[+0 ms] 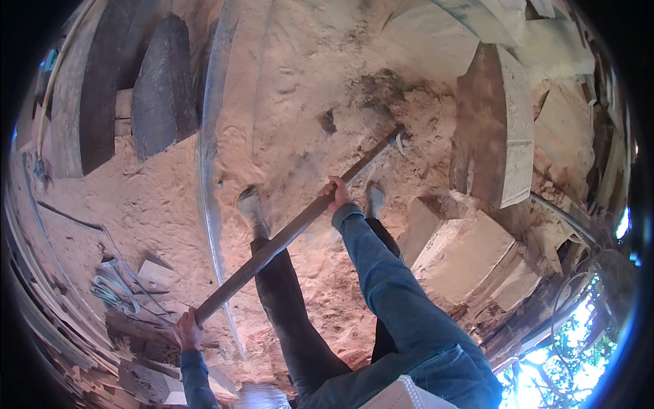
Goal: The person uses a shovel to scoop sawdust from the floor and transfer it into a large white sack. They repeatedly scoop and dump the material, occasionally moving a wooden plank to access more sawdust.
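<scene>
A long dark pole (296,223) runs slantwise across the view, from lower left to upper right. My left hand (187,331) is closed around its near end at the lower left. Farther up, my right hand (337,194) wraps the shaft, palm and fingers around it, with the arm stretched forward. The pole's far end points down at a dark patch of loose sawdust-like material (381,92). Beside that end lies a small pale curved piece (400,144); whether it is joined to the pole I cannot tell. My feet stand apart below the shaft.
A long metal rail (210,157) runs along the dusty ground left of my feet. Heavy timbers (165,88) lie at the far left. A large squared block (485,129) and cut chunks (470,255) sit on the right. Coiled cord (112,292) lies at lower left.
</scene>
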Demonstrator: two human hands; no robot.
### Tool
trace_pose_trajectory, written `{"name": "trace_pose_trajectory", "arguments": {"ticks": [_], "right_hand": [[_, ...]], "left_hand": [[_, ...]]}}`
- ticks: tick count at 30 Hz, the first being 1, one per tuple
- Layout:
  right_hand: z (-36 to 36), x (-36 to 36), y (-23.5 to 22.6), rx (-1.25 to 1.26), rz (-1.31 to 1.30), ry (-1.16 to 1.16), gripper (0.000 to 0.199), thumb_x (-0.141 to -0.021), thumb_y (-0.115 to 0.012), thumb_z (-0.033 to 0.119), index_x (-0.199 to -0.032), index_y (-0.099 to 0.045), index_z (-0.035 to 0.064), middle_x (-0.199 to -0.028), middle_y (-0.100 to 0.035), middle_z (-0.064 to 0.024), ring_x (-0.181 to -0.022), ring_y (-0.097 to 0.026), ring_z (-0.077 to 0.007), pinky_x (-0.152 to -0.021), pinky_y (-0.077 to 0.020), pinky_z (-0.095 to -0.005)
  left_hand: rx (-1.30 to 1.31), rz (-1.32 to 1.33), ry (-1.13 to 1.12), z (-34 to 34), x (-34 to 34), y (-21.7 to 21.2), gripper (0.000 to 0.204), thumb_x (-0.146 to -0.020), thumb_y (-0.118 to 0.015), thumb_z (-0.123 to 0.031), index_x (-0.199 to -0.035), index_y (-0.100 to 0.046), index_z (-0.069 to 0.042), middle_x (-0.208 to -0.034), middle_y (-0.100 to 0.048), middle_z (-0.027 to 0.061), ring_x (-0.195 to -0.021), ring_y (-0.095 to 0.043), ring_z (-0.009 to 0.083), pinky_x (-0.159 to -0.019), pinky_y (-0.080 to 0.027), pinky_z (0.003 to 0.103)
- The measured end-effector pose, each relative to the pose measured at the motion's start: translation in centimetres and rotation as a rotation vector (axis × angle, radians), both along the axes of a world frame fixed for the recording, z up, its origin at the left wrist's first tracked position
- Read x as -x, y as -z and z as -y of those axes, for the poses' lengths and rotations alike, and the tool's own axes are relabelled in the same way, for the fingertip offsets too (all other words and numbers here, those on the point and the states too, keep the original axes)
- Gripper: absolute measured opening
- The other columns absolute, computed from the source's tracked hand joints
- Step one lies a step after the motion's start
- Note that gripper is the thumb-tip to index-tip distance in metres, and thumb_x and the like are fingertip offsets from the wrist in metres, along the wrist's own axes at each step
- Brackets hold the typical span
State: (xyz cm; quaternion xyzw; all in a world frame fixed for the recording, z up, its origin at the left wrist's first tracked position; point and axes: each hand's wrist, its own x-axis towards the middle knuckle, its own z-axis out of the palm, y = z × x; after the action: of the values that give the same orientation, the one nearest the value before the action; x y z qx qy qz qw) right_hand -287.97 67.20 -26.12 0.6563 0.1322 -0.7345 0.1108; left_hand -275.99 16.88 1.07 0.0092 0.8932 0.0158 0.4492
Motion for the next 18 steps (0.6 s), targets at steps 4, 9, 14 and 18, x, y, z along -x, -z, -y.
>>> {"name": "trace_pose_trajectory", "arguments": {"ticks": [4,9,14,18], "right_hand": [[2.0,-0.9,-2.7,-0.055,0.062,-0.012,0.029,-0.081,-0.062,0.016,-0.064,-0.039,0.0135,-0.054,-0.036,-0.0011,-0.05,-0.04,-0.0178,-0.054,-0.0407,-0.0354],[3.6,-1.5,-7.2,-0.023,0.025,-0.012,0.027,-0.08,-0.063,0.018,-0.067,-0.04,0.0143,-0.055,-0.035,-0.0011,-0.05,-0.039,-0.0178,-0.054,-0.041,-0.0369],[4.9,-2.5,-12.4,0.029,-0.009,-0.009,0.025,-0.081,-0.062,0.018,-0.067,-0.041,0.0147,-0.055,-0.035,-0.0005,-0.048,-0.038,-0.0171,-0.054,-0.0406,-0.0363],[6.2,-3.1,-17.1,0.022,0.013,-0.023,0.027,-0.081,-0.06,0.019,-0.063,-0.04,0.0144,-0.053,-0.035,-0.0002,-0.048,-0.038,-0.0171,-0.054,-0.041,-0.0358]], "left_hand": [[0.054,0.085,0.007,2.1,-1.4,-1.1,0.047,-0.057,-0.078,-0.007,-0.096,-0.054,-0.014,-0.081,-0.061,0.0099,-0.075,-0.063,0.0351,-0.064,-0.049,0.048],[0.085,0.101,0.023,3.5,-2.9,-5.5,0.049,-0.056,-0.081,-0.012,-0.097,-0.053,-0.013,-0.083,-0.063,0.0114,-0.08,-0.063,0.0347,-0.068,-0.05,0.048],[0.059,0.068,-0.022,4.7,-4.9,-10.8,0.051,-0.053,-0.082,-0.011,-0.095,-0.054,-0.013,-0.084,-0.064,0.0126,-0.08,-0.064,0.0348,-0.067,-0.051,0.047],[0.069,0.026,0.003,6.6,-5.9,-15.6,0.053,-0.051,-0.084,-0.012,-0.096,-0.055,-0.014,-0.086,-0.063,0.0088,-0.08,-0.064,0.0323,-0.068,-0.051,0.045]]}}
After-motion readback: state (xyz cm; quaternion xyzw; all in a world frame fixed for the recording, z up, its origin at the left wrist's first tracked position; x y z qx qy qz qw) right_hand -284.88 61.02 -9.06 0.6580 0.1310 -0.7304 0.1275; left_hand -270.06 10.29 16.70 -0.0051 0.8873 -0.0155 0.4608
